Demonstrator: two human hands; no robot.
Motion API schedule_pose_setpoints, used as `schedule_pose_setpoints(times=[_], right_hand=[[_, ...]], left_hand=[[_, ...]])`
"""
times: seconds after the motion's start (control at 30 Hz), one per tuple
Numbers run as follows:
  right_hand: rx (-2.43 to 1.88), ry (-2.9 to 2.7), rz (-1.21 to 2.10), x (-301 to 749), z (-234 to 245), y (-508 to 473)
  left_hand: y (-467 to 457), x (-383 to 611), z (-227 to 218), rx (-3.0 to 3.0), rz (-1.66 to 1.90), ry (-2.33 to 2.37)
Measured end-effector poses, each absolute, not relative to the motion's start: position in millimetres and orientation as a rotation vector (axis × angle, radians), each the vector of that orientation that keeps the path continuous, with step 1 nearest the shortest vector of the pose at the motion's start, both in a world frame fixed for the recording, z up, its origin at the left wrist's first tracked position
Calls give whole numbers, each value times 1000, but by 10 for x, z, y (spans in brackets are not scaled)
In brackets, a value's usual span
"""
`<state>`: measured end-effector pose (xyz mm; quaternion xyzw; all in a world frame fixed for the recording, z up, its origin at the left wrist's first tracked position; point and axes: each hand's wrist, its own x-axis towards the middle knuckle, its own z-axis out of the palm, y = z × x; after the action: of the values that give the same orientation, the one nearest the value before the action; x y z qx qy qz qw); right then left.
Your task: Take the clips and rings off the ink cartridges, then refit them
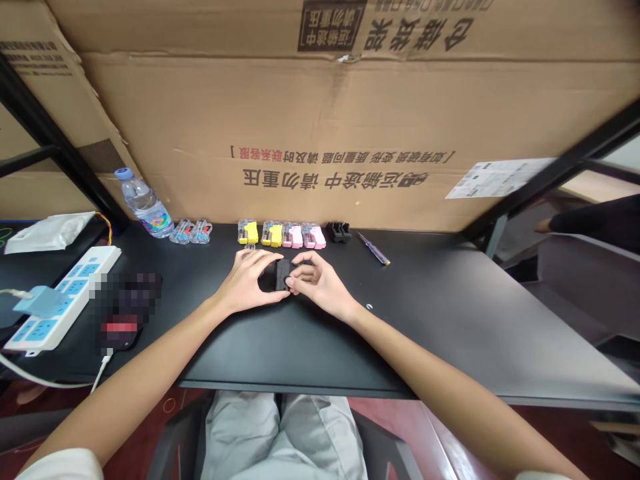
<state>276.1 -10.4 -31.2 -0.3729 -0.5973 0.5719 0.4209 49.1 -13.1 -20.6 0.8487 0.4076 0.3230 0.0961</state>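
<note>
Between my hands is a small black plastic block (283,273), close to the dark tabletop. My left hand (245,280) curves around it, its fingers at the far end and its thumb at the near end. The thumb and fingers of my right hand (323,283) press together at the block's right side. A small dark spot shows at those fingertips, too small to name. Behind my left hand, a clear part is partly covered by the fingers. Beyond the hands lie yellow clear-bodied pieces (273,235), pink ones (313,236) and black plastic parts (339,231).
A screwdriver (374,249) and a small white bit (369,307) lie to the right. On the left are a water bottle (147,203), clear pieces (191,231), a power strip (75,293) and a blurred phone (133,303). A large cardboard sheet (310,113) stands behind the table.
</note>
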Motion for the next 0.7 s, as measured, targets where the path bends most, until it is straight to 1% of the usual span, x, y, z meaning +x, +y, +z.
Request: schedule_pose_setpoints(times=[0.17, 0.33, 0.4, 0.53, 0.63, 0.7], right_hand=[[-935, -1504, 1449, 2777, -289, -98], [-936, -1395, 1413, 2851, -239, -50], [-888, -1369, 1548, 2877, -242, -36], [-647, -1419, 1934, 2875, -296, -62], [-518, -1437, 2032, 2857, -327, -104], [-487, -1430, 2079, 2856, -328, -127]], left_hand=[[-129, 489, -193, 2515, 911, 1207], [-160, 457, -101, 2416, 1003, 1184], [-172, 452, -70, 2338, 1044, 1131], [-162, 485, -82, 2222, 1149, 880], [-161, 525, -115, 2211, 1198, 722], [-179, 544, -124, 2260, 1170, 724]])
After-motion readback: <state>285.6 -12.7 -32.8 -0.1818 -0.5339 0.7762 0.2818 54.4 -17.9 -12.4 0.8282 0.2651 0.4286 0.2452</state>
